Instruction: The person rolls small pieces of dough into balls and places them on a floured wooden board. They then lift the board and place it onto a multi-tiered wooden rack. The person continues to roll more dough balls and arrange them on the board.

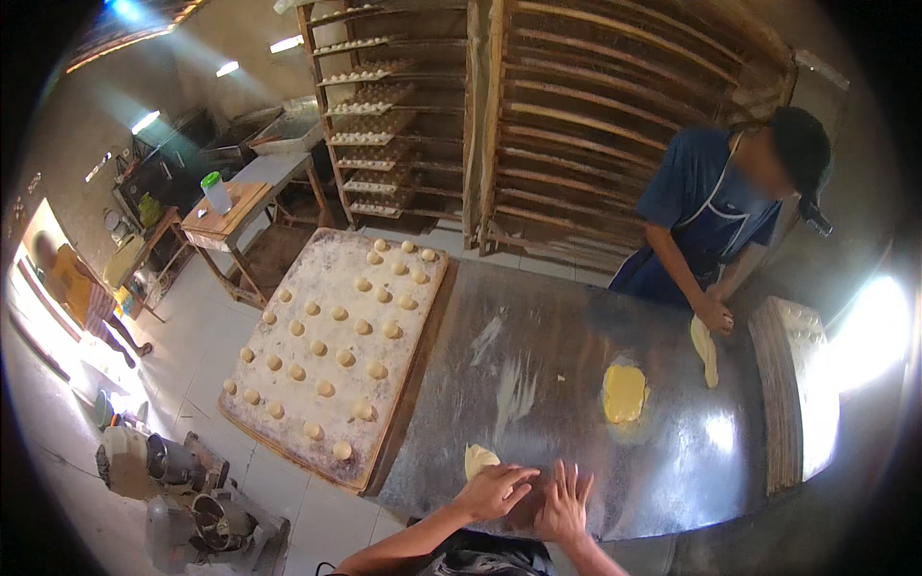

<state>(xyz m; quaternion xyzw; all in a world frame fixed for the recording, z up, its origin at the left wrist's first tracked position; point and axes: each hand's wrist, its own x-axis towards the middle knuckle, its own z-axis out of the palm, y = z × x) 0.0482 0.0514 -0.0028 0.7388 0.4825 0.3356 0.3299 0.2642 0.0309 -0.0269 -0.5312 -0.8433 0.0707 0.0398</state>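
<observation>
Your left hand is loosely curled against the dough at the tabletop's near edge; whether it grips, I cannot tell. Your right hand is spread wide, holding nothing visible.

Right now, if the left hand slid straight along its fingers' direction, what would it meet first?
Probably the person's right hand, just beyond the left hand, though heights above the metal table are hard to judge.
</observation>
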